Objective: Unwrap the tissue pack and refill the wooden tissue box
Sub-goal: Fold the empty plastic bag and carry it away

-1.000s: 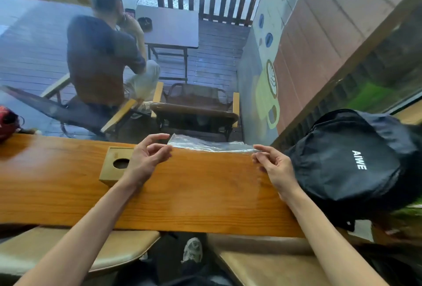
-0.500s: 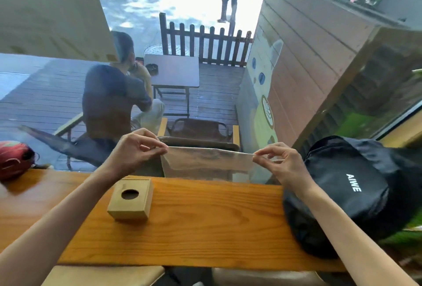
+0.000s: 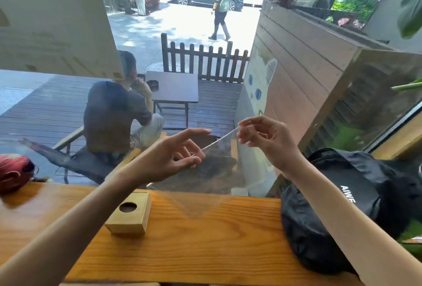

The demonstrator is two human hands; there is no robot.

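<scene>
The small wooden tissue box (image 3: 137, 221), with a round hole in its top, stands on the wooden counter (image 3: 205, 251) left of centre. Above and behind it I hold a clear plastic wrapper (image 3: 219, 171) stretched between both hands; it hangs down to a point just over the counter. My right hand (image 3: 265, 139) pinches its upper edge. My left hand (image 3: 175, 153) is lower, with fingers mostly extended, and holds the other end of that edge at its fingertips. No tissues are in view.
A black backpack (image 3: 338, 208) fills the counter's right end, under my right forearm. A red object (image 3: 13, 169) lies at the far left edge. A window pane rises right behind the counter, with a seated person outside.
Both hands have risen with the wrapper and come closer together. Its top edge now slants, right end higher. My left fingers have spread out from a tight pinch.
</scene>
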